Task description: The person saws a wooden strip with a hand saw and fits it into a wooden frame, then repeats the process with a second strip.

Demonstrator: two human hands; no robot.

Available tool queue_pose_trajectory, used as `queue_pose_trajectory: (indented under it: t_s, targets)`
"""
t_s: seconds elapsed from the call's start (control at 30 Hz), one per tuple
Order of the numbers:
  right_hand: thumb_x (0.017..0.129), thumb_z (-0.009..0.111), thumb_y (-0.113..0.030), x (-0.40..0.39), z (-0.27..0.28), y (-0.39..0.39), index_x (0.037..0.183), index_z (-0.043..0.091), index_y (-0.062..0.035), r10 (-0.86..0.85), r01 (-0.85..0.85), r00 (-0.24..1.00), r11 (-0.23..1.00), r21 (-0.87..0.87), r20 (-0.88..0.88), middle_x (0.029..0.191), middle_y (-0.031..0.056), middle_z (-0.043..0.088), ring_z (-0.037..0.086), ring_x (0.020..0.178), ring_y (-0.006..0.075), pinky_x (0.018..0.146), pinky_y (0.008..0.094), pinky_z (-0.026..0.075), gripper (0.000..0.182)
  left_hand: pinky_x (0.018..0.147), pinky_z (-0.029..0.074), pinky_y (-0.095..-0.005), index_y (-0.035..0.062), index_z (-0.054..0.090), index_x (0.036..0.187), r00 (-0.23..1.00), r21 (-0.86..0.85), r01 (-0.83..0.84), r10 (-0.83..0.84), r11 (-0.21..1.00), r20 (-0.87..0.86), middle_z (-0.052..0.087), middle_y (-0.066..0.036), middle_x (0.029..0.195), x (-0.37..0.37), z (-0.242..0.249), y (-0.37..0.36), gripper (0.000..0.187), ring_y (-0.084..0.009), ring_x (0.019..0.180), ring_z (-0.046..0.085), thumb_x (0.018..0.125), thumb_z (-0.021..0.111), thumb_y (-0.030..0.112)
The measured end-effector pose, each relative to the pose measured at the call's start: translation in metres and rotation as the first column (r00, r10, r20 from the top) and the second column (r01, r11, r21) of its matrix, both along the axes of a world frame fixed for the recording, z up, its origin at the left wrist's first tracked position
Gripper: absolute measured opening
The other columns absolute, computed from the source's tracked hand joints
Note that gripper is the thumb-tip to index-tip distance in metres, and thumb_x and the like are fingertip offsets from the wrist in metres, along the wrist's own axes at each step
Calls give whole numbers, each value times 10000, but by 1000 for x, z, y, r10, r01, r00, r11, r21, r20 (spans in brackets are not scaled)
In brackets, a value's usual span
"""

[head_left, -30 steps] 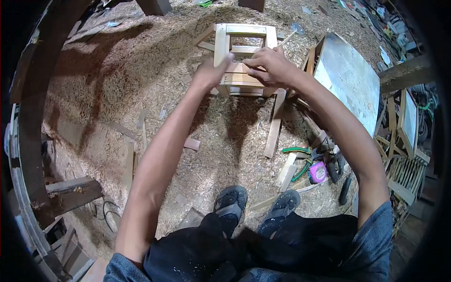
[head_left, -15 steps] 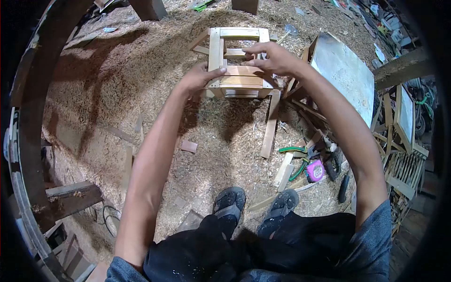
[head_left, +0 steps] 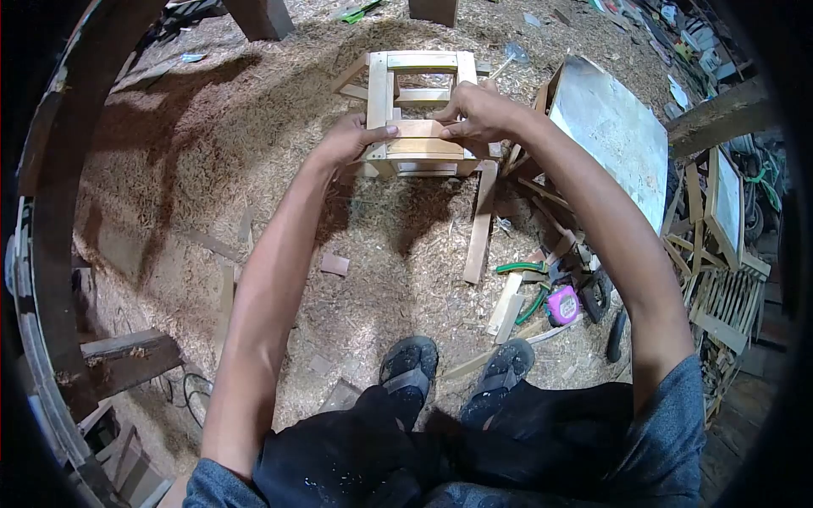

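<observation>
A small wooden stool frame (head_left: 378,89) of pale timber stands on the ground in front of me. Across its near end lie wooden slats, the upper one a light wooden slat (head_left: 417,128). My left hand (head_left: 345,140) is closed at the left side of the frame, its thumb lying on the slat's left end. At the right end, my right hand (head_left: 478,112) grips the same slat, thumb on the near edge and fingers curled over the far side. The undersides of both grips are hidden.
Wood shavings cover the ground. To the right stands a white-topped wooden piece (head_left: 611,127). Nearer my feet are a pink tape measure (head_left: 562,306), green-handled pliers (head_left: 522,267), a loose wooden strip (head_left: 481,224) and offcuts. Dark posts (head_left: 258,17) rise around.
My right hand has come down from over the frame's opening, and its fingers have closed on the slat's right end. My left hand stays at the left end. The view has shifted slightly.
</observation>
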State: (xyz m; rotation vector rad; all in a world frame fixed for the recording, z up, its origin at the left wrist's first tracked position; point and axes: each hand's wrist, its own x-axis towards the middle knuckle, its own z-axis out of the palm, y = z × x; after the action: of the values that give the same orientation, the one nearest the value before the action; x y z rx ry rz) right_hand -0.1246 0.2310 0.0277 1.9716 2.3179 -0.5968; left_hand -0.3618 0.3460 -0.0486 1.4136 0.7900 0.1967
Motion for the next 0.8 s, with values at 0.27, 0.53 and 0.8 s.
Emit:
queue_pose_trajectory:
  t_s: [0.27, 0.53, 0.8]
  targets:
    - [939, 649, -440, 2, 1, 7, 1207, 725, -257, -49, 40, 994, 995, -96, -96, 1021, 76, 749, 650, 1011, 285, 978, 566, 303, 334, 855, 572, -325, -63, 587, 1241, 998, -242, -10, -7, 970, -70, 709, -147, 1085, -1, 22, -1, 475, -187, 931, 700, 894, 754, 216]
    - [931, 650, -459, -6, -13, 2, 1093, 764, -252, -45, 40, 992, 998, -46, -117, 923, 63, 746, 655, 927, 275, 913, 555, 322, 287, 799, 584, -331, -45, 588, 1238, 999, -96, -36, 40, 995, 34, 711, -141, 1056, -2, 24, -26, 467, -188, 897, 699, 901, 748, 235]
    - [919, 657, -348, -43, -3, -60, 1038, 745, -158, -14, 20, 999, 990, 140, -46, 948, 59, 690, 554, 1039, 252, 961, 453, 292, 242, 883, 571, -322, -55, 599, 1189, 993, 119, -108, 101, 987, 65, 713, -137, 1075, -30, -10, -58, 461, -175, 900, 701, 880, 777, 237]
